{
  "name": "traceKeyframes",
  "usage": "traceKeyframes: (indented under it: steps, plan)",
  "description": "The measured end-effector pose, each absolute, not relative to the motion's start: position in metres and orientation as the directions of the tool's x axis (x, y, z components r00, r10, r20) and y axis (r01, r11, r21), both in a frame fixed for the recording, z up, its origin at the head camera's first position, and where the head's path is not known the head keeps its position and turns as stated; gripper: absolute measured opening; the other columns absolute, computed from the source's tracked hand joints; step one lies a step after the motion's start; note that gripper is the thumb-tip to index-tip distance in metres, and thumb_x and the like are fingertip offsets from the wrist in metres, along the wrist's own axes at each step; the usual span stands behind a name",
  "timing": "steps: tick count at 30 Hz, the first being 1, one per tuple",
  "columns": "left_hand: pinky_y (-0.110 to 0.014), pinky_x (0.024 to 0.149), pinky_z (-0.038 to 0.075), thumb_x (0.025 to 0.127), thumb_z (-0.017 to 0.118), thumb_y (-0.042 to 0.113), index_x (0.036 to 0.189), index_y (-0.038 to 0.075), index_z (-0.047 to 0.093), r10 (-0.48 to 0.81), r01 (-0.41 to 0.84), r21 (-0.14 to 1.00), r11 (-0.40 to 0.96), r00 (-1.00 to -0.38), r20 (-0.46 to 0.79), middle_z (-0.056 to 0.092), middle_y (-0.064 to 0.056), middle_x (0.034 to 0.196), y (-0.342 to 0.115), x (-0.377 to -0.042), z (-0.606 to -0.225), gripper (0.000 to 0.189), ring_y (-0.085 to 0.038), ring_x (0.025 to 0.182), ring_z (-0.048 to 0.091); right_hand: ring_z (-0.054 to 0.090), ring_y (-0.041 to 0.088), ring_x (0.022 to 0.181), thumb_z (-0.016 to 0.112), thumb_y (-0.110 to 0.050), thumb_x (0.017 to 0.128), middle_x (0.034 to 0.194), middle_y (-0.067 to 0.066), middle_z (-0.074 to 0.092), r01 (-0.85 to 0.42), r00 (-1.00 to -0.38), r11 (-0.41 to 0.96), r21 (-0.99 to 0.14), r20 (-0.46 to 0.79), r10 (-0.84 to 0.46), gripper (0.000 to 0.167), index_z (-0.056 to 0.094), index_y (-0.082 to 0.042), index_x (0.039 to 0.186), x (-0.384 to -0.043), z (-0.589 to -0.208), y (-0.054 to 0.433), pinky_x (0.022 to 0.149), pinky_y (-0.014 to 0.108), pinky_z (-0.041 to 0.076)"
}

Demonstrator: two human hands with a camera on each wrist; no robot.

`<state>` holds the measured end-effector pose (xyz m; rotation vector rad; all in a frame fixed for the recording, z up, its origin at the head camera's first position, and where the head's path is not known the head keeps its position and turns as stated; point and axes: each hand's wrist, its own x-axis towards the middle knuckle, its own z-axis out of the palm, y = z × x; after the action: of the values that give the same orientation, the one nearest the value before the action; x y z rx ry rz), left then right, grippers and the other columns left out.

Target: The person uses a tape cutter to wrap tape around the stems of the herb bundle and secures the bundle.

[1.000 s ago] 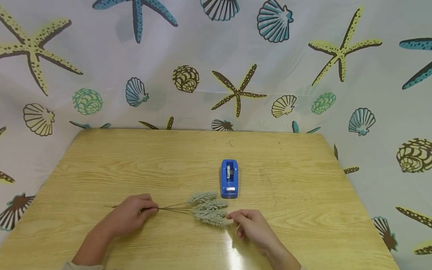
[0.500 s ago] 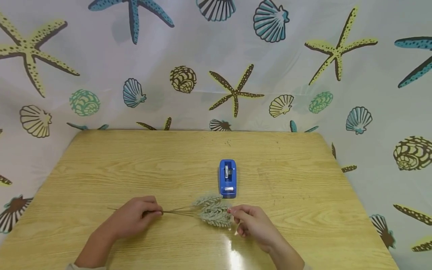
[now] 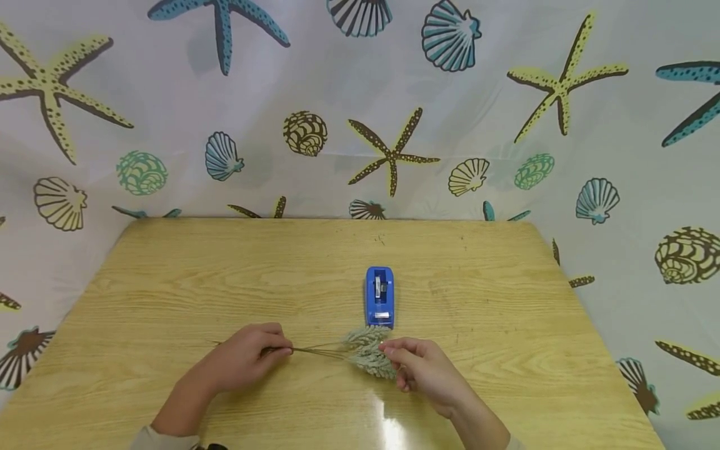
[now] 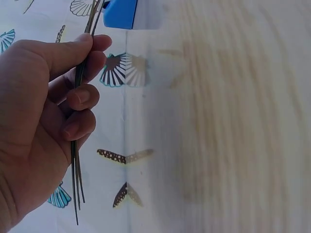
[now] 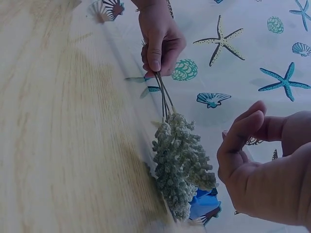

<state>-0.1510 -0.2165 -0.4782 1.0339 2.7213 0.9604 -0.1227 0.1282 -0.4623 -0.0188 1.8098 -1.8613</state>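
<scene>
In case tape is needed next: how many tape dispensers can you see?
1: the blue tape dispenser on the wooden table, just beyond the dried grass heads whose stems the left hand grips. No other shows.

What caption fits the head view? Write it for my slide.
Left hand grips thin stems, their pale seed heads near the right hand and blue tape dispenser.

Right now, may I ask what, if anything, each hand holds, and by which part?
The left hand grips sprigs by their stems; for the right hand, I cannot tell.
</scene>
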Motion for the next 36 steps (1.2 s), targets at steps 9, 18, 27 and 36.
traceKeyframes:
  steps: [9, 18, 27, 36]
  plan:
    - [-0.019, 0.062, 0.047, 0.098, 0.062, 0.012, 0.102, 0.006, 0.077, 0.665, 0.597, 0.583, 0.551, -0.736, 0.125, 0.063, 0.005, 0.087, -0.196, -0.160, -0.476, 0.016, 0.004, 0.071, 0.049, 0.052, 0.007, 0.060, 0.059, -0.022, 0.099, 0.088, -0.001, 0.059, 0.386, -0.841, 0.037, -0.922, -0.368, -0.396, 0.046, 0.055, 0.009, 0.133, -0.122, -0.459, 0.133, 0.057, 0.019, 0.045]
    - [-0.018, 0.062, 0.046, 0.098, 0.062, 0.012, 0.101, 0.007, 0.077, 0.675, 0.617, 0.566, 0.547, -0.724, 0.138, 0.062, 0.006, 0.085, -0.182, -0.163, -0.479, 0.016, 0.004, 0.070, 0.047, 0.053, 0.006, 0.058, 0.060, -0.019, 0.098, 0.079, -0.002, 0.057, 0.387, -0.843, 0.007, -0.922, -0.357, -0.402, 0.046, 0.054, 0.012, 0.132, -0.122, -0.460, 0.135, 0.056, 0.017, 0.046]
    - [-0.018, 0.064, 0.046, 0.098, 0.063, 0.013, 0.102, 0.006, 0.077, 0.686, 0.627, 0.549, 0.552, -0.716, 0.130, 0.062, 0.007, 0.086, -0.168, -0.166, -0.483, 0.017, 0.003, 0.071, 0.048, 0.053, 0.005, 0.056, 0.059, -0.018, 0.098, 0.080, -0.002, 0.055, 0.381, -0.842, 0.018, -0.924, -0.355, -0.407, 0.047, 0.053, 0.011, 0.134, -0.121, -0.458, 0.135, 0.055, 0.016, 0.046]
    - [-0.018, 0.063, 0.046, 0.099, 0.062, 0.014, 0.104, 0.004, 0.077, 0.684, 0.622, 0.549, 0.558, -0.720, 0.120, 0.060, 0.007, 0.084, -0.153, -0.169, -0.483, 0.019, 0.002, 0.070, 0.047, 0.054, 0.005, 0.058, 0.060, -0.020, 0.098, 0.083, -0.001, 0.054, 0.378, -0.844, 0.035, -0.925, -0.359, -0.399, 0.046, 0.055, 0.009, 0.133, -0.119, -0.457, 0.135, 0.055, 0.016, 0.047]
